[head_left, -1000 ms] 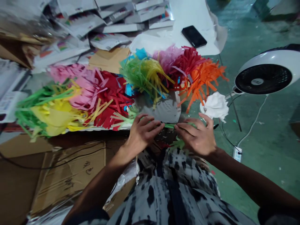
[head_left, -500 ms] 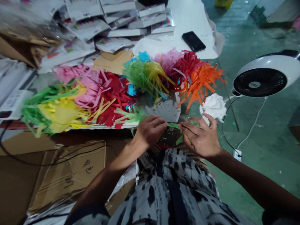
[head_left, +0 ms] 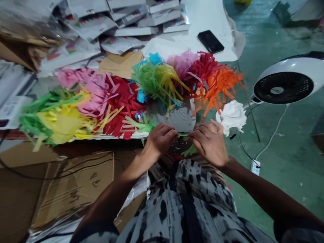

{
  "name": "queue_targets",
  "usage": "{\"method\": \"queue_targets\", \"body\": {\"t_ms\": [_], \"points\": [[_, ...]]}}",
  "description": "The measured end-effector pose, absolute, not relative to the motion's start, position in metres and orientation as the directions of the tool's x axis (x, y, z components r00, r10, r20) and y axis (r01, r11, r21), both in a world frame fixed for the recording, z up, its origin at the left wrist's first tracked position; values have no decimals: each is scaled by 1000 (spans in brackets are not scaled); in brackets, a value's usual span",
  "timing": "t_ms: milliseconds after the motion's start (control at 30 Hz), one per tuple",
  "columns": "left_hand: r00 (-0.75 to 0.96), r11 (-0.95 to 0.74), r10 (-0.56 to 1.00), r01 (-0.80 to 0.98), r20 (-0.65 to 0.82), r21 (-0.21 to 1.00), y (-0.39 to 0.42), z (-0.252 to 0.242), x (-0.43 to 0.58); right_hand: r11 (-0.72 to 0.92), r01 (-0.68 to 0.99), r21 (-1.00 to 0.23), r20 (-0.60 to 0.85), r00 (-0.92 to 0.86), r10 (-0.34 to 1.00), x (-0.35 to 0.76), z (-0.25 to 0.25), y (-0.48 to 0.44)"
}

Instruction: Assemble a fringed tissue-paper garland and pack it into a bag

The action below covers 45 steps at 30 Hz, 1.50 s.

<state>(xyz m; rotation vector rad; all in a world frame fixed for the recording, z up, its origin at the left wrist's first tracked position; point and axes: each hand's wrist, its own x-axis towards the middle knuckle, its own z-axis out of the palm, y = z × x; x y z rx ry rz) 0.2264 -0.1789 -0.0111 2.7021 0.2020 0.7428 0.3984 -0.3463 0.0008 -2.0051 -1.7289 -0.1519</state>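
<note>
Left hand and right hand both pinched on green paper strip, which spans the gap between them. Coloured fringe piles just beyond, on worktop.

No word or number can be read for certain. Dark handwritten marks stand on the cardboard box below the table's near edge, too scrawled to make out. The fan has a small pale badge on its hub, blurred. Print on the packets at the far edge and on the white carton at the left edge is smeared.
</note>
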Motion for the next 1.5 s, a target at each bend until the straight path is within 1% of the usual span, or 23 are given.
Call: {"method": "queue_targets", "body": {"t_ms": [133,300,433,533,600,667,733,767,833,967,1100,1167,1267,1400,1500], "points": [[877,-926,272,126,397,355,-172,-2,226,-126,951,-281,362,227,904,397,3,-346],[924,-912,293,193,245,362,-166,12,231,-160,933,-322,271,252,929,398,12,-343],[914,-862,366,263,173,433,-162,15,236,-164,913,-373,221,259,940,403,18,-341],[899,-820,405,277,167,500,-161,12,236,-157,918,-363,224,250,942,403,16,-342],[899,-841,362,202,246,502,-162,8,233,-127,942,-309,298,223,928,400,12,-344],[886,-904,264,89,382,417,-167,3,229,-84,970,-228,404,173,898,394,6,-347],[867,-963,149,19,475,268,-175,-2,223,-48,986,-158,482,119,868,388,1,-350],[864,-979,110,10,492,203,-180,-4,219,-37,990,-139,503,103,858,385,-1,-351],[864,-992,78,18,497,125,-189,-9,213,-31,991,-129,520,94,849,381,-5,-353],[832,-997,53,15,553,73,-201,-15,205,-41,991,-124,558,104,824,376,-9,-352],[803,-1000,23,9,595,26,-203,-11,207,-17,995,-95,612,72,788,375,-7,-350],[772,-999,-38,-33,634,-20,-201,-8,211,8,998,-70,645,39,763,376,-7,-349],[737,-996,-74,-83,672,-18,-203,-3,216,-1,1000,-28,664,19,748,378,-5,-352],[757,-995,-68,-97,650,9,-205,2,215,11,999,32,667,-30,744,383,3,-363],[778,-990,-127,-140,615,-26,-198,6,210,-4,998,65,663,-40,747,393,14,-374]]}}
